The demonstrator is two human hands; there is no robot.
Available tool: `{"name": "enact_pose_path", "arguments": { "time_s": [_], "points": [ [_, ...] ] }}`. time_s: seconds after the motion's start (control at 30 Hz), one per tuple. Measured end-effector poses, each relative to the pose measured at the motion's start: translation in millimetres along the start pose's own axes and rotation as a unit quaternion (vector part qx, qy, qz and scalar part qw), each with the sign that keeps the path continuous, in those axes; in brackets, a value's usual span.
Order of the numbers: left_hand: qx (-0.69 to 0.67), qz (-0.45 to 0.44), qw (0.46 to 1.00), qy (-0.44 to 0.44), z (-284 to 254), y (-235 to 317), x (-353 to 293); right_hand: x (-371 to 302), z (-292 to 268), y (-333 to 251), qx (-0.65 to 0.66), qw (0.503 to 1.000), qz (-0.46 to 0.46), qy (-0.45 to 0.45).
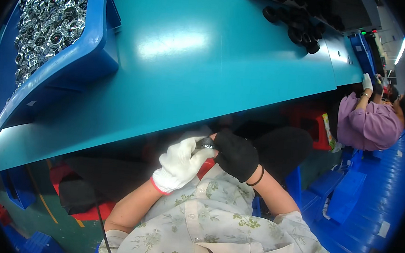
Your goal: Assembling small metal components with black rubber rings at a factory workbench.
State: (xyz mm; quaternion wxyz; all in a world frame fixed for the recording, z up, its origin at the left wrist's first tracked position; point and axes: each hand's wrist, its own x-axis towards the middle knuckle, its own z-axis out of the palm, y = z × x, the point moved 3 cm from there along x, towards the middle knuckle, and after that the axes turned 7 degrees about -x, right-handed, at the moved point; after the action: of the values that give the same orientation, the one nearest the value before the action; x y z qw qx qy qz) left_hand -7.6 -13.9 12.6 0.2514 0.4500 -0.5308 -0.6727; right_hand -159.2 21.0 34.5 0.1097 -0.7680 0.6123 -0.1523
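The left hand [179, 161], in a white knit glove, has its fingers curled with thumb and fingertips pinching a small round part [205, 144]; the right hand [235, 157], in a black glove, bends in from the other side, its fingers drawn together on the same part. Neither hand is spread. The part sits right between the two sets of fingertips, dark on top with a bright, silvery rim below. The right hand's grip is partly hidden by its own glove, so I cannot tell how its far fingers meet the piece.

Both hands meet in front of the floral shirt [196, 220], just off the near edge of the teal table [191, 78] and apart from its surface. Holding the part there, close to the body, probably lets the forearms stay low and both thumbs work on so small a piece. Using opposed fingertips likely steadies it without covering it.

Beyond the left hand, further up and to the left, a blue bin [95, 48] stands on the table, heaped with shiny wheel-like pieces [52, 26]; its high walls presumably stop the loose pile from spilling. Beyond the right hand, at the table's far side, black rings [296, 27] lie bunched together, perhaps so they stay within reach. Well to the right of the hands, a co-worker [372, 122] in a purple top sits along the table.
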Motion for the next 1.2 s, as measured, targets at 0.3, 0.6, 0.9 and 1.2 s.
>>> {"name": "enact_pose_path", "arguments": {
  "time_s": [0.3,0.6,0.9,1.2],
  "points": [
    [0.147,-0.042,0.988,-0.029,-6,15,3,-3,12,3,0.032,0.999,0.014,0.015],
    [-0.209,-0.091,0.973,0.02,-1,-4,11,1,9,3,0.096,0.991,0.086,-0.041],
    [-0.277,-0.136,0.949,-0.069,-5,-2,13,4,0,8,0.128,0.982,0.068,-0.121],
    [-0.223,-0.092,0.968,-0.063,2,-21,17,3,15,4,0.056,0.997,0.012,-0.058]
  ]
}}
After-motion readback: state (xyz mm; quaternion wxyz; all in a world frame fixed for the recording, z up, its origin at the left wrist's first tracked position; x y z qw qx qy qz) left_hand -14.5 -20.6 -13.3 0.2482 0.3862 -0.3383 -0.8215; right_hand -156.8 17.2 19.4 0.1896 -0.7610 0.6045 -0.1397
